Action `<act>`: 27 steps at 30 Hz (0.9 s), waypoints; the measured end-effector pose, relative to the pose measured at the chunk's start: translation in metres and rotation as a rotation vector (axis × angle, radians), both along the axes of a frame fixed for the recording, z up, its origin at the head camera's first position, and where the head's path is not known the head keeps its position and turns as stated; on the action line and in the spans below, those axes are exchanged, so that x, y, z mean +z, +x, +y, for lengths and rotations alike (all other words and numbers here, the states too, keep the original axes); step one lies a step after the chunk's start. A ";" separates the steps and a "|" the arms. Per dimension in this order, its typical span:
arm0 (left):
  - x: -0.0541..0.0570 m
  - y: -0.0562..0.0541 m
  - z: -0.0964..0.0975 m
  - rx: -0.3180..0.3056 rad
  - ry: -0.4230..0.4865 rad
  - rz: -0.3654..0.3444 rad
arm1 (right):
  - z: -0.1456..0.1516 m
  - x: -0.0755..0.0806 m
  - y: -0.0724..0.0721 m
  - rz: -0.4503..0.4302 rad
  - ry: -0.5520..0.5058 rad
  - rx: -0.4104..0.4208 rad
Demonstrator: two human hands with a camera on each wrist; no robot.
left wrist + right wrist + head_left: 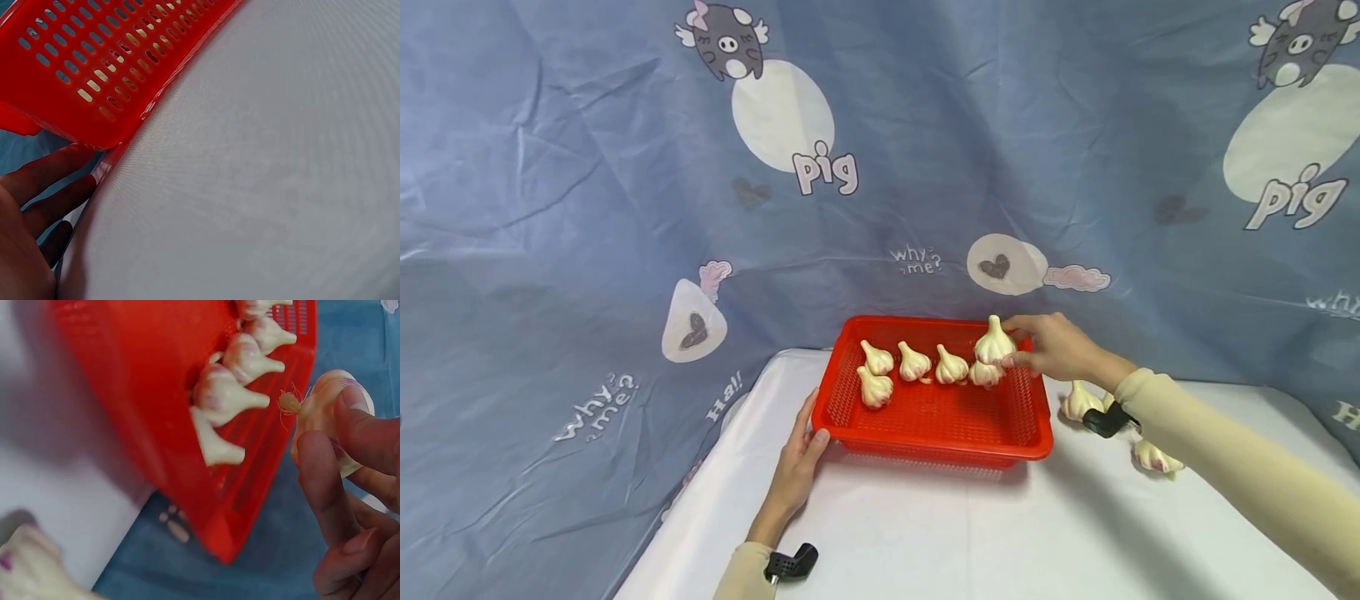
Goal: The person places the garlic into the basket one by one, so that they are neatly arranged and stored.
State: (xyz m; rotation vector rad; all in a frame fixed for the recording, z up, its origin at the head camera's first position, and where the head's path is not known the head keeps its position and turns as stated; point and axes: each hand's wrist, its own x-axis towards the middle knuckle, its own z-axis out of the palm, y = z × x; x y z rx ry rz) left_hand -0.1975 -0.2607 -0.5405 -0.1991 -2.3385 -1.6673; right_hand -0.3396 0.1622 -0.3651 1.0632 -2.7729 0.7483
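A red plastic basket (925,423) with slotted walls stands on the white-covered table. Inside it, several garlic bulbs lie along the back and left, among them one front-left bulb (875,388). My right hand (1054,346) pinches another garlic bulb (322,415) between thumb and fingers, above the basket's back right corner. In the head view this held bulb (995,342) is stem up, partly covering a bulb below it. At the basket's front left corner, my left hand (796,462) touches the outside with its fingers fairly straight, as the left wrist view shows.
To the right of the basket, several loose garlic bulbs lie on the table, one (1156,457) nearer the front and one (1079,401) partly behind the right wrist's black camera (1105,422). A blue printed cloth (880,208) hangs close behind the basket.
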 end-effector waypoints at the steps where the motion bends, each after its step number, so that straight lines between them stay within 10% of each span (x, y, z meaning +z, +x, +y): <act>1: 0.000 0.000 0.000 0.000 0.001 0.002 | -0.005 -0.001 -0.002 0.004 -0.001 0.006; 27: 0.001 0.000 -0.001 0.009 -0.024 -0.002 | -0.096 -0.034 -0.032 -0.140 0.089 0.111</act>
